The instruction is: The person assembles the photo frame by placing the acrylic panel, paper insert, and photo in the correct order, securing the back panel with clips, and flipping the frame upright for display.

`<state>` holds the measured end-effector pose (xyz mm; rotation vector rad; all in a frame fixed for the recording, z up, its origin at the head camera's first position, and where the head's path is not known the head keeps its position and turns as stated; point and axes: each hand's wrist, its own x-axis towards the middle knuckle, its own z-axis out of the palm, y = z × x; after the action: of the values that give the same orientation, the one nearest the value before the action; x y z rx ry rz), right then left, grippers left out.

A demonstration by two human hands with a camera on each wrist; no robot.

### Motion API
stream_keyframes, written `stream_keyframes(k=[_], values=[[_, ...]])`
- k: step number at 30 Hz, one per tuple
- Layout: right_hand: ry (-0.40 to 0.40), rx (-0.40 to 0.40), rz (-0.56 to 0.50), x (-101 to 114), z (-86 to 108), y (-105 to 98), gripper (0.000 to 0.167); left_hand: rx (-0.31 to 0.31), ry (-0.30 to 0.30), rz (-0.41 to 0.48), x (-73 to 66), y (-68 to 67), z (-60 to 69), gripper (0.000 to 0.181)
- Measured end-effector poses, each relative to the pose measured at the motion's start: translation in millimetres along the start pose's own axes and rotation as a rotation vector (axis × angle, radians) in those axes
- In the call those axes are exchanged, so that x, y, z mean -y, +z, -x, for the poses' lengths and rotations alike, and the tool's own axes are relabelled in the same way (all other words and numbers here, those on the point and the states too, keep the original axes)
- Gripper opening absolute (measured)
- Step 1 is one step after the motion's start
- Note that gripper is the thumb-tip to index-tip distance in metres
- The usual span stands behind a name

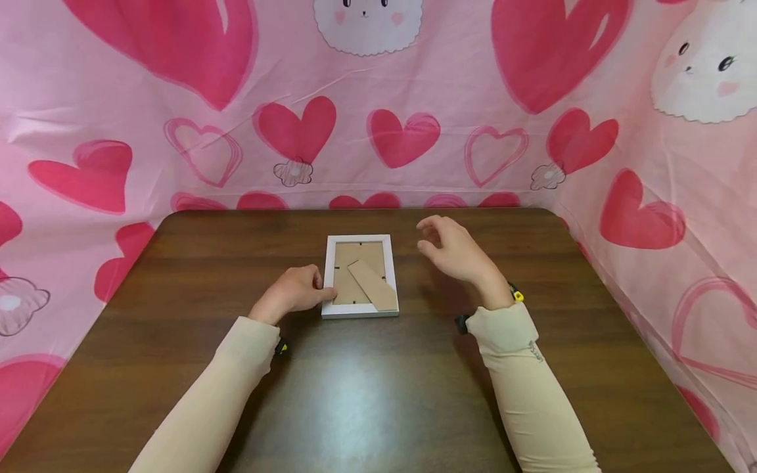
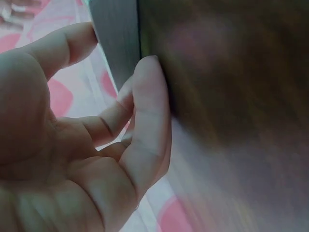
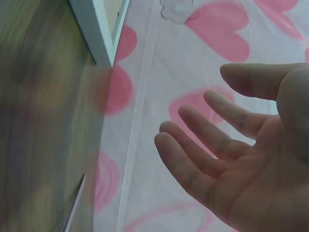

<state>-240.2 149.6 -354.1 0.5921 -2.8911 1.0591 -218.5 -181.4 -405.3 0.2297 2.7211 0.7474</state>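
A white picture frame [image 1: 349, 282] lies face down on the table, its brown backing board and slanted support leg [image 1: 374, 289] turned up. My left hand [image 1: 296, 289] grips the frame's near left corner, thumb over the rim and the other fingers curled against the side. Up close in the left wrist view, the thumb and fingers of the left hand [image 2: 96, 145] meet the frame's edge [image 2: 116, 43]. My right hand [image 1: 455, 253] hovers to the right of the frame, apart from it. Its fingers are loosely bent with nothing in them, as the right hand [image 3: 241, 164] in the right wrist view shows.
The dark wooden table [image 1: 355, 394] has a shiny patch of light near its front. A pink cloth [image 1: 355, 85] with hearts and white animal faces hangs behind the table and along both sides.
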Motion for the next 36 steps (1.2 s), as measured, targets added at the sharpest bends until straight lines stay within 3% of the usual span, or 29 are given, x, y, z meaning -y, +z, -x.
stream_keyframes(k=[6, 15, 28, 36], values=[[0.022, -0.011, -0.030, 9, -12.1, 16, 0.045, -0.034, 0.038, -0.006, -4.8, 8.9, 0.5, 0.027], [0.013, -0.013, -0.067, 8, -23.2, 36, 0.054, -0.063, 0.035, -0.031, -11.7, 16.2, -2.1, 0.026], [0.001, 0.024, -0.077, -1, -34.4, 36, 0.057, -0.164, 0.025, -0.077, -14.1, 14.4, -1.2, 0.025], [0.020, 0.044, -0.090, -8, -35.9, 31, 0.057, -0.168, 0.014, -0.016, -15.9, 7.7, -7.7, 0.022]])
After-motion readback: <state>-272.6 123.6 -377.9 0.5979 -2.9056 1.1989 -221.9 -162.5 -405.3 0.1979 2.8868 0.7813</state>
